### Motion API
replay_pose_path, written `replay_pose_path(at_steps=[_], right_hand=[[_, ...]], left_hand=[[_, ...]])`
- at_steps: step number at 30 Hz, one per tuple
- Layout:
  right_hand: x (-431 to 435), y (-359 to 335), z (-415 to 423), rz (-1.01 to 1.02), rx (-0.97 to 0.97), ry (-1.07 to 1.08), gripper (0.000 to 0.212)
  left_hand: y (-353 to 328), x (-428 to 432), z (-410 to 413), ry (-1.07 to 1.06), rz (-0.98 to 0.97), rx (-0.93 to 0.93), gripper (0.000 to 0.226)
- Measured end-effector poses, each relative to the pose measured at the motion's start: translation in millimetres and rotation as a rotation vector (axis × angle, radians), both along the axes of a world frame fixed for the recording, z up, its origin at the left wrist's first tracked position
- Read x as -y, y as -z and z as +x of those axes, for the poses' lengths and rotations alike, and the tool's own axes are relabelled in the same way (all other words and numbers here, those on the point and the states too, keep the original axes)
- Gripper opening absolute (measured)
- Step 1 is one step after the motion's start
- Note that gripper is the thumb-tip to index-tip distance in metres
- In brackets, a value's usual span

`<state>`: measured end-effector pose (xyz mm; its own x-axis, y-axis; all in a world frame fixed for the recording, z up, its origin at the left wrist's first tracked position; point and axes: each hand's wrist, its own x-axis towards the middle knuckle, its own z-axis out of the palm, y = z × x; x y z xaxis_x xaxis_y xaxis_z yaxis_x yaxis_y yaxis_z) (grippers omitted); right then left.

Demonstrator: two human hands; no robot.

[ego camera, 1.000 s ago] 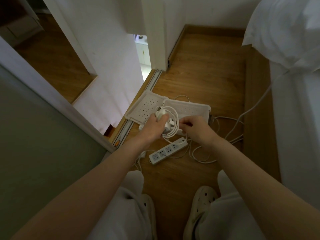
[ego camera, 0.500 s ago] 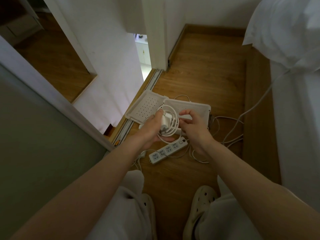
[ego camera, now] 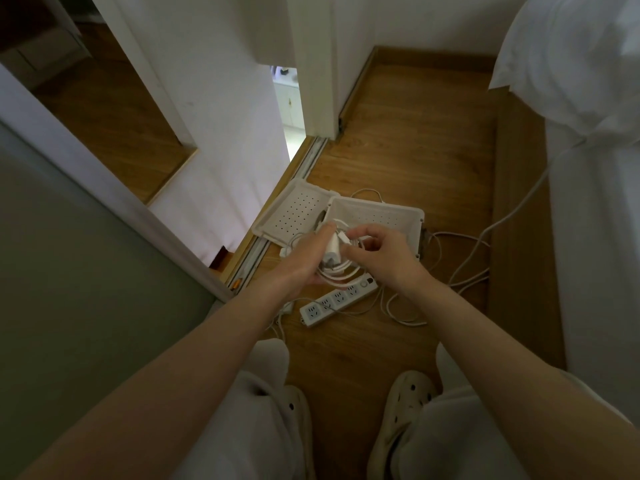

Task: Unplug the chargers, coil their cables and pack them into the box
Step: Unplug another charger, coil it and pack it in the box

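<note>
My left hand [ego camera: 304, 261] holds a white charger [ego camera: 333, 249] with its white cable [ego camera: 341, 277] coiled in loops around it, just above the floor. My right hand [ego camera: 379, 252] is beside it, fingers curled and pinching the cable's end [ego camera: 347, 239] at the top of the coil. Behind both hands stands the white perforated box [ego camera: 381, 216], open, with its lid [ego camera: 294, 211] folded out to the left. A white power strip [ego camera: 337, 301] lies on the wooden floor just below my hands, its sockets bare.
Loose white cables [ego camera: 464, 268] trail over the floor right of the box toward a bed with white bedding [ego camera: 588, 133]. A wooden bed frame [ego camera: 519, 237] runs along the right. A sliding-door track [ego camera: 273, 233] and white door lie left. My feet in light clogs [ego camera: 405, 407] are below.
The charger and coil have risen slightly and turned in my left hand. My right hand has moved from the coil's lower right side up to its top, with the cable end.
</note>
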<state>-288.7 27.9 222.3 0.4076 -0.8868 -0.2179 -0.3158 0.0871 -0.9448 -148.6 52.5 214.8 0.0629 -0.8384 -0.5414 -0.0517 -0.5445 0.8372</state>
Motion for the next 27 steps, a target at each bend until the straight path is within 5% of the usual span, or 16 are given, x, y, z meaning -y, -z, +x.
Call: replay_pose_path(at_steps=[13, 21, 27], right_hand=[[-21, -14, 6, -0.59, -0.232, 0.02, 0.016], [-33, -41, 4, -0.446, 0.174, 0.101, 0.013], [-15, -44, -6, -0.227, 0.094, 0.304, 0.024]], left_hand=[[5, 11, -8, -0.177, 0.012, 0.03, 0.065], [4, 13, 1, -0.261, 0.06, -0.053, 0.047], [-9, 13, -8, -0.259, 0.051, -0.232, 0.048]])
